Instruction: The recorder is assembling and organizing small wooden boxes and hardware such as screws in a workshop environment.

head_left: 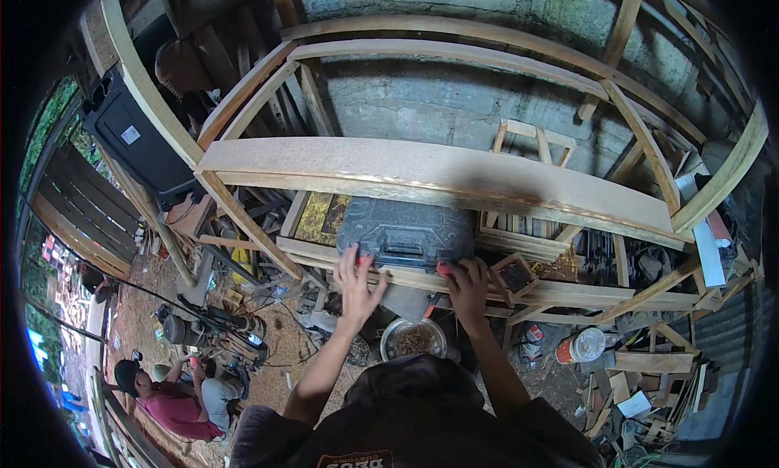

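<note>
Dark grey plastic tool case [406, 234] lies flat on the lower shelf [584, 292] of a bare wooden frame, at the centre of the frame. Its long axis runs left to right across the picture, and its handle and red latches face the lower edge, toward the person. The lid is shut, so what it holds cannot be seen. Left hand [357, 283] rests with fingers spread on the case's lower left corner, a loose grip that clasps nothing. Right hand [466, 283] presses fingertips at the lower right corner by a red latch, likewise unclenched. Below the shelf, between the forearms, a round metal bowl [412, 338] holds brownish shavings or scraps. A wide plank [422, 169] spans the frame just above the case.
</note>
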A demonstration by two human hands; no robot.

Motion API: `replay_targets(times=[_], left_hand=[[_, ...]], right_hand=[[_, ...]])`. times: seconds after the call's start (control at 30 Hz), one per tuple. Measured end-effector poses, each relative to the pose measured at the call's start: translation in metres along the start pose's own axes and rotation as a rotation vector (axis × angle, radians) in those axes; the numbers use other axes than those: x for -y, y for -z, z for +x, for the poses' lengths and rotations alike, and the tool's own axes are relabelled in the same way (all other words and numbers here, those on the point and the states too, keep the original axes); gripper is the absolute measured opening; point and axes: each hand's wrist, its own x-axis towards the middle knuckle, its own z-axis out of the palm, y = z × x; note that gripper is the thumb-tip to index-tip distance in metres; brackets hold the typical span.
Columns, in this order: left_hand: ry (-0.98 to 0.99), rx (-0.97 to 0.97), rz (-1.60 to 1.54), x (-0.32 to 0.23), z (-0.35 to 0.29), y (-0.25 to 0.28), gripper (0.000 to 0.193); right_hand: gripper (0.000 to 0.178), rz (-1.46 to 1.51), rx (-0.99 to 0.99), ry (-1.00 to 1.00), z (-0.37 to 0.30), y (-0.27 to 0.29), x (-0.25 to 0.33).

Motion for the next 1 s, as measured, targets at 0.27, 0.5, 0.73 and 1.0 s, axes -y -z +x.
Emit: replay_targets(times=[0.27, 0.5, 0.73, 1.0], left_hand=[[-0.05, 0.148, -0.132, -0.067, -0.004, -0.032, 0.039], [0.12, 0.158, -0.129, -0.102, 0.002, -0.048, 0.033], [0.331, 0.149, -0.204, -0.118, -0.001, -0.061, 0.035], [0.372, 0.045, -0.266, -0.132, -0.002, -0.068, 0.034]], right_hand=[[0.019, -0.102, -0.068, 0.201, 0.022, 0.011, 0.001], [0.012, 0.162, 0.049, 0.044, 0.046, 0.026, 0.01], [0.007, 0.203, 0.068, 0.009, 0.054, 0.027, 0.012], [0.009, 0.214, 0.05, -0.012, 0.055, 0.022, 0.008]])
